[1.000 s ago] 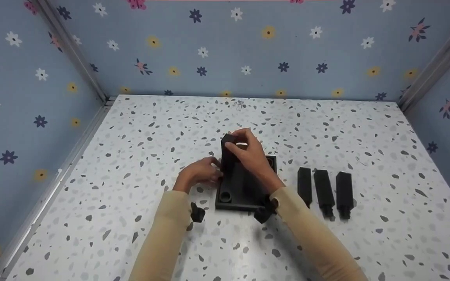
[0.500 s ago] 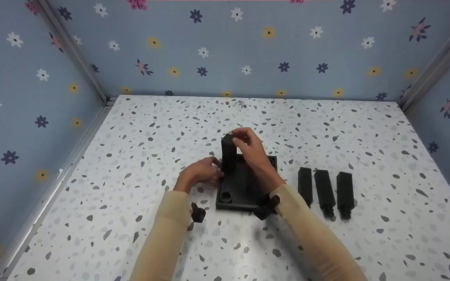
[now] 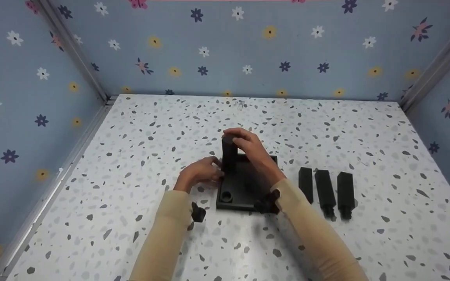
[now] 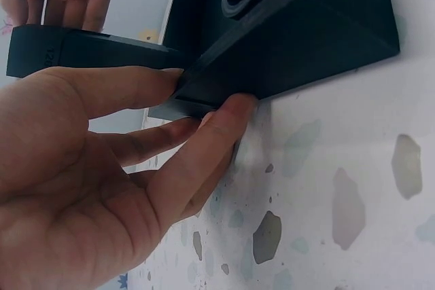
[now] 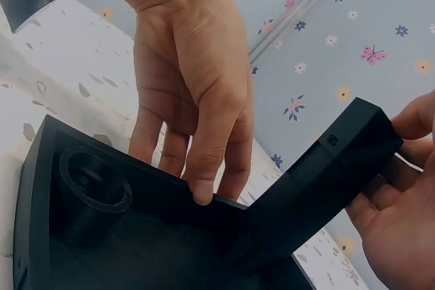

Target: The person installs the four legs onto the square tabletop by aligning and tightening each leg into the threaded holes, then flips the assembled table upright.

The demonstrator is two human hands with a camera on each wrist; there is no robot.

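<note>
A black post (image 3: 229, 158) stands upright at the back left corner of a black tray (image 3: 244, 179). My right hand (image 3: 253, 147) curls its thumb and fingers around the post's top; the right wrist view shows this right hand (image 5: 408, 202) against the end of the post (image 5: 319, 174). With thumb and fingers my left hand (image 3: 201, 171) pinches the tray's left wall near the post's foot. The left wrist view shows the left hand (image 4: 129, 161) with its thumb over the rim and fingers outside the wall. The post's lower end is hidden. A round socket (image 3: 226, 196) sits at the front left corner.
Three more black posts, left (image 3: 305, 185), middle (image 3: 324, 189) and right (image 3: 345, 191), lie side by side on the speckled table (image 3: 162, 128) right of the tray. Flowered blue panels (image 3: 225, 47) stand behind and on both sides.
My right hand loosened from the post's top, moved slightly right, then came back with its fingers over the top. The post appears turned slightly. My left hand has stayed in place.
</note>
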